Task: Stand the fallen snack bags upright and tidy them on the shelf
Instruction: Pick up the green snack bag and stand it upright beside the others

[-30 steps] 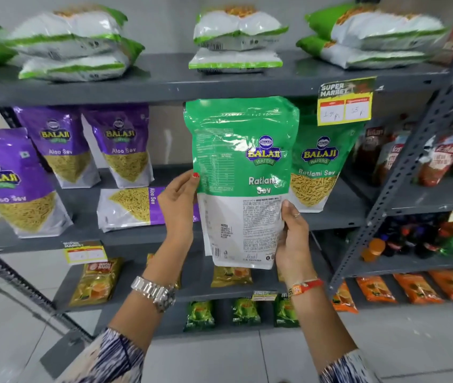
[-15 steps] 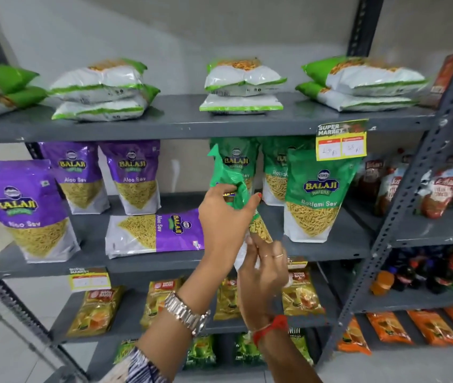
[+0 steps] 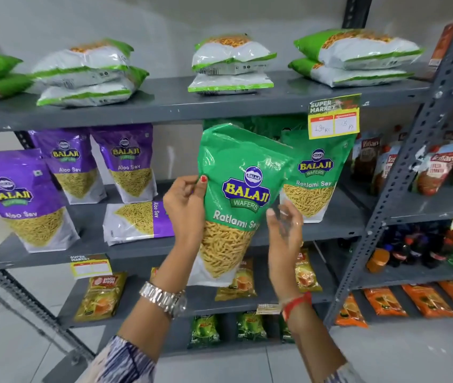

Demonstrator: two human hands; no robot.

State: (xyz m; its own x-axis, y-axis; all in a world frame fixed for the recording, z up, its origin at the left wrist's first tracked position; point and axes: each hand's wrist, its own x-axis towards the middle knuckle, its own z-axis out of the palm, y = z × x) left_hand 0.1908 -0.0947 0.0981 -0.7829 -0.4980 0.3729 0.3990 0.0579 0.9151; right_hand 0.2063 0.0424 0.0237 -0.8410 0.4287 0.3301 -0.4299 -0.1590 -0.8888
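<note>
Ratlami Sev bag [image 3: 243, 189], green, front facing cam, tilted slightly, held in air in front of mid shelf [image 3: 330, 228]. Left hand [image 3: 185, 208], forearm angled up, pinches bag's left edge w/ thumb & fingers. Right hand [image 3: 284, 228] blurred, fingers loosely spread by bag's right edge; contact unclear. One purple Aloo Sev bag [image 3: 138, 221] lies flat on shelf.

Right hand [image 3: 284, 230] motion-blurred, grip unclear
</note>
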